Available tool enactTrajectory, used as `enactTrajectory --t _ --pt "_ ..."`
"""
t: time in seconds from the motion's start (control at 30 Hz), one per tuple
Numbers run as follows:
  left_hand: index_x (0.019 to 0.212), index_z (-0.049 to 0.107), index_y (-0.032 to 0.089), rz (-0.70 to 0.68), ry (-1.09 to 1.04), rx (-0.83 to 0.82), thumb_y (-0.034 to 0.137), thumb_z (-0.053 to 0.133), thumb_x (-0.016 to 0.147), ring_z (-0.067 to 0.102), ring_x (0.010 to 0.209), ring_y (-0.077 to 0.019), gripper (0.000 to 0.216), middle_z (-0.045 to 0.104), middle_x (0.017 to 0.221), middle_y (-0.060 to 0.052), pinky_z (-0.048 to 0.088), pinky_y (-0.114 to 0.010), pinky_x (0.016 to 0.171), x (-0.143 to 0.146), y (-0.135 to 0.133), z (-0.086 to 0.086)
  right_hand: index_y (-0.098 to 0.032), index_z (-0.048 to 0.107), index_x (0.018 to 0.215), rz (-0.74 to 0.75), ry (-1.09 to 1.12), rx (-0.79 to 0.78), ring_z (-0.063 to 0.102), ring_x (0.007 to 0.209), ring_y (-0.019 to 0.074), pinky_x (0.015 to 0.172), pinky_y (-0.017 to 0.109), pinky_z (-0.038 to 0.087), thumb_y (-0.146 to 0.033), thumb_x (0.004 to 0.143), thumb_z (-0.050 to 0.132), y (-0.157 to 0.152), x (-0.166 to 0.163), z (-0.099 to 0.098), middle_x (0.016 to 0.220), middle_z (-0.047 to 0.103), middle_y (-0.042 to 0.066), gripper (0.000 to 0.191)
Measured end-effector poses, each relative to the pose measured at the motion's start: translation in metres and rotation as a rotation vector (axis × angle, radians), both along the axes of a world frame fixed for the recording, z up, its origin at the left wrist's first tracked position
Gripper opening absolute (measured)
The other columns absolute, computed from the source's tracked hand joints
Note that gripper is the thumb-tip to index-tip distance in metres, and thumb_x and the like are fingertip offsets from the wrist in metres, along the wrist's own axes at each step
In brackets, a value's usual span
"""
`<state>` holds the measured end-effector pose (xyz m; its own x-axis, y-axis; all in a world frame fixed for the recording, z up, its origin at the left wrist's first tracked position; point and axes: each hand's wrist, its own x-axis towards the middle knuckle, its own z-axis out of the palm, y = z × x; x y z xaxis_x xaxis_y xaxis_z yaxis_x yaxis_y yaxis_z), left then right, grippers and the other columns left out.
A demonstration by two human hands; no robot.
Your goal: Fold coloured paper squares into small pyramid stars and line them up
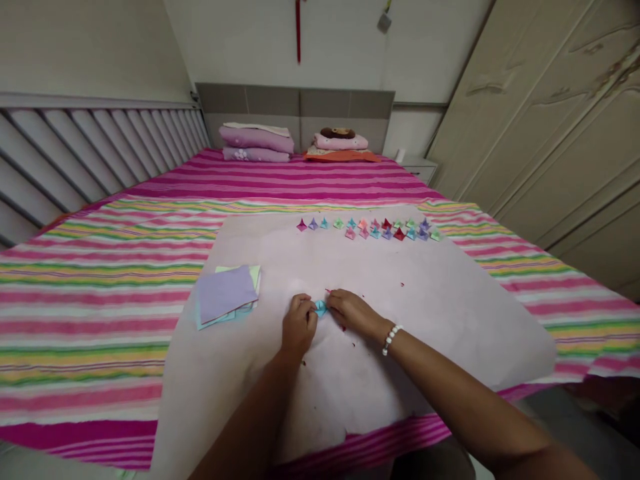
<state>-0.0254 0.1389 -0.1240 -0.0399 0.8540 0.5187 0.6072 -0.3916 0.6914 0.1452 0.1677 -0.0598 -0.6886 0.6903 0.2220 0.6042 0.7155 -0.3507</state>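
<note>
Striped bed (pixel 90 300), bearing one pale sheet (pixel 450 300) with two rows of folded pieces (pixel 399 234). One blue folded paper (pixel 321 309), near the sheet's middle: left hand (pixel 299 325) pinches its left side, right hand (pixel 356 312) its right.

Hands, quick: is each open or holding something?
Left hand: fingers closed on the blue folded paper.
Right hand: curled at that paper's other side; grip unclear.

Your left hand (pixel 299 323) and right hand (pixel 353 313) flank the folded paper (pixel 321 308); farther left of it lies a paper stack (pixel 227 293), behind it rows of folded shapes (pixel 375 233), beneath it a sheet (pixel 450 300) on the bed (pixel 275 177).
</note>
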Motion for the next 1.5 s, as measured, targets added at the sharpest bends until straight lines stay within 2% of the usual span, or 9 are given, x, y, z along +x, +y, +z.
enactTrajectory --t 0.07,0.17,0.27,0.37,0.67,0.93,1.13,1.5 --pt "0.085 0.061 0.02 0.003 -0.015 0.003 0.01 0.046 0.081 0.059 0.095 -0.0172 0.019 0.057 0.102 -0.006 0.049 -0.029 0.082 0.0 0.0 0.0 -0.017 0.06 0.07 0.018 0.004 -0.003 0.054 0.075 0.0178 0.073 0.028 0.042 -0.005 0.085 0.053 0.003 0.0 0.001 0.076 0.059 0.005 0.02" --pt "0.101 0.057 0.019 0.02 -0.044 0.003 0.016 0.047 0.085 0.059 0.082 -0.0147 0.019 0.057 0.104 -0.007 0.05 -0.028 0.077 0.0 0.0 0.0 -0.017 0.061 0.071 0.015 0.034 -0.008 0.054 0.073 0.0175 0.071 0.028 0.042 -0.007 0.086 0.053 0.008 0.001 0.006 0.076 0.059 0.005 0.021" --pt "0.121 0.047 0.017 0.054 -0.088 -0.012 0.019 0.047 0.087 0.056 0.071 -0.0121 0.034 0.056 0.108 -0.009 0.051 -0.027 0.068 0.0 0.0 0.0 -0.018 0.062 0.072 -0.03 0.086 -0.011 0.054 0.072 0.0164 0.069 0.027 0.042 -0.007 0.086 0.054 0.016 0.003 0.013 0.075 0.059 0.004 0.02" --pt "0.128 0.041 0.016 0.06 -0.112 -0.049 0.019 0.046 0.088 0.056 0.07 -0.0119 0.041 0.057 0.111 -0.011 0.05 -0.026 0.065 0.0 0.0 -0.001 -0.018 0.064 0.073 -0.108 0.148 -0.009 0.056 0.07 0.015 0.067 0.025 0.042 -0.007 0.085 0.055 0.028 0.004 0.018 0.076 0.061 0.002 0.019" --pt "0.112 0.054 0.018 0.041 -0.003 -0.089 0.024 0.044 0.089 0.061 0.077 -0.0169 0.025 0.062 0.104 -0.009 0.052 -0.031 0.068 -0.002 0.003 -0.005 -0.016 0.068 0.076 -0.517 0.243 0.055 0.057 0.071 0.0147 0.068 0.024 0.04 -0.004 0.081 0.053 0.1 0.003 0.013 0.079 0.065 0.004 0.02" --pt "0.11 0.055 0.019 0.03 0.038 -0.075 0.025 0.043 0.09 0.062 0.076 -0.0175 0.023 0.063 0.099 -0.008 0.052 -0.031 0.067 -0.003 0.003 -0.005 -0.015 0.067 0.07 -0.815 0.229 0.062 0.057 0.069 0.0165 0.062 0.025 0.036 -0.004 0.08 0.051 0.159 0.004 0.006 0.074 0.066 0.006 0.022" --pt "0.109 0.056 0.02 0.033 0.039 -0.063 0.025 0.044 0.09 0.063 0.075 -0.018 0.023 0.064 0.097 -0.008 0.053 -0.031 0.065 -0.003 0.003 -0.007 -0.015 0.069 0.075 -0.909 0.221 0.075 0.062 0.075 0.0204 0.065 0.028 0.039 -0.004 0.082 0.049 0.184 -0.004 0.001 0.083 0.068 0.012 0.023" --pt "0.108 0.056 0.021 0.032 0.046 -0.092 0.024 0.044 0.09 0.064 0.081 -0.02 0.022 0.064 0.099 -0.009 0.053 -0.033 0.07 -0.003 0.001 -0.005 -0.015 0.069 0.078 -0.916 0.251 0.064 0.064 0.081 0.0232 0.07 0.03 0.043 -0.003 0.08 0.049 0.199 -0.009 -0.005 0.086 0.068 0.014 0.023"
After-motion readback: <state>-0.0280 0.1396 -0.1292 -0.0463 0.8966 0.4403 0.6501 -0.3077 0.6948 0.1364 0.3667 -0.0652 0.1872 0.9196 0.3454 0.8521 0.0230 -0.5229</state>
